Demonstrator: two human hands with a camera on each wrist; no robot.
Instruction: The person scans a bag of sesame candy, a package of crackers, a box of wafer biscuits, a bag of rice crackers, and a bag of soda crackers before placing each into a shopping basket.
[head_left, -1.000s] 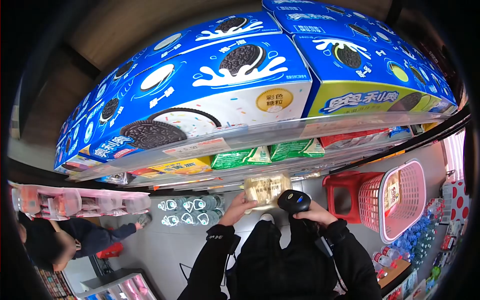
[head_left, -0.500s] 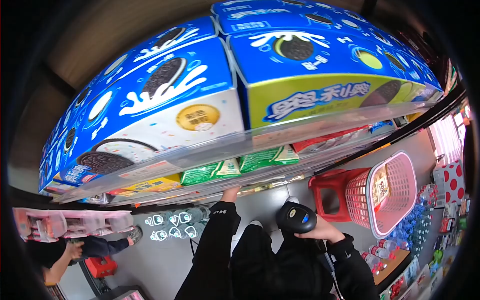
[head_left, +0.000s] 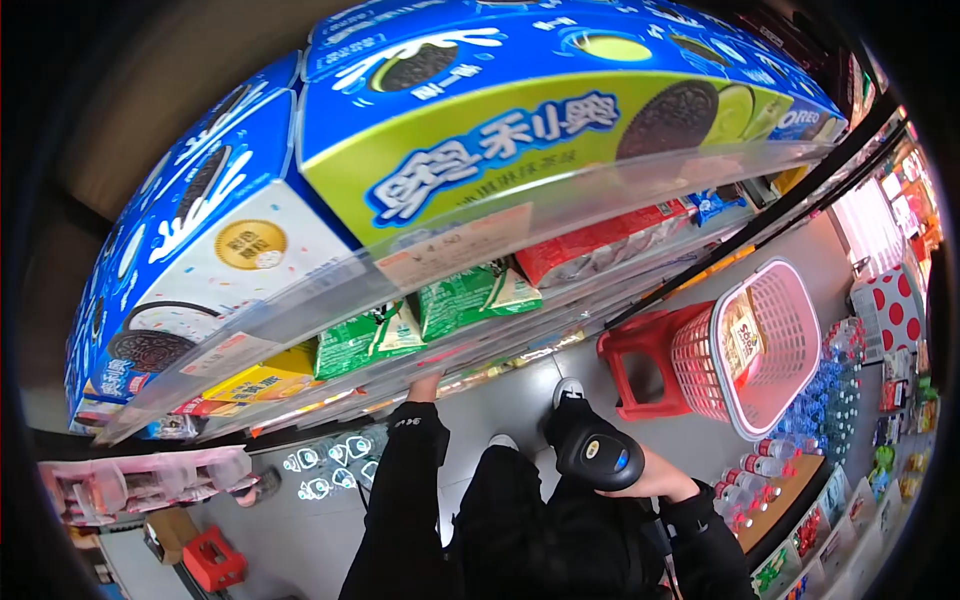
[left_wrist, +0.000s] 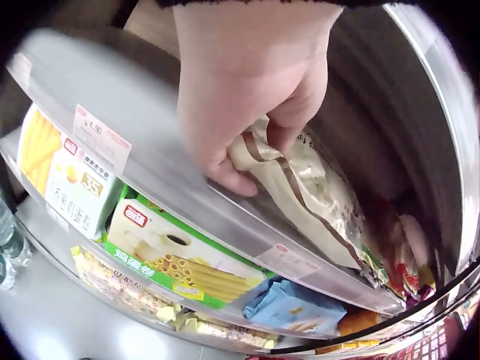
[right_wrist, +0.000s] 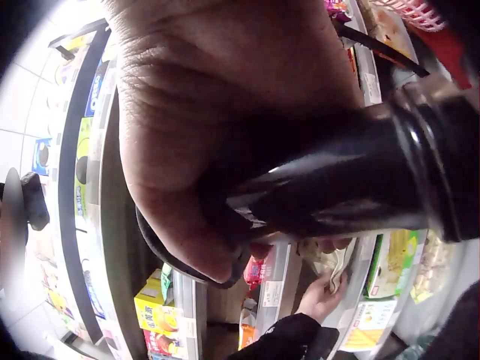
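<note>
My left hand [left_wrist: 251, 90] reaches onto a lower shelf and pinches the edge of a cream snack bag [left_wrist: 304, 191] with a brown stripe. The bag lies at a slant on the grey shelf, behind its clear front strip. In the head view only a bit of that hand [head_left: 424, 386] shows, since the upper shelf covers the rest. My right hand [head_left: 650, 473] grips a black barcode scanner [head_left: 598, 455] in front of my legs. Across the right wrist view runs the scanner's dark handle [right_wrist: 337, 176], with my fingers curled round it.
Blue Oreo boxes [head_left: 430, 150] fill the upper shelf, above green snack bags [head_left: 470, 300]. A pink basket [head_left: 780, 350] with a packet in it stands on a red stool [head_left: 640, 375] at the right. Egg-roll boxes [left_wrist: 180, 255] sit one shelf below my left hand.
My left hand, which held a cream packet beside the scanner, has gone in under the upper shelf. The head view has swung right along the shelf; the right hand still holds the scanner.
</note>
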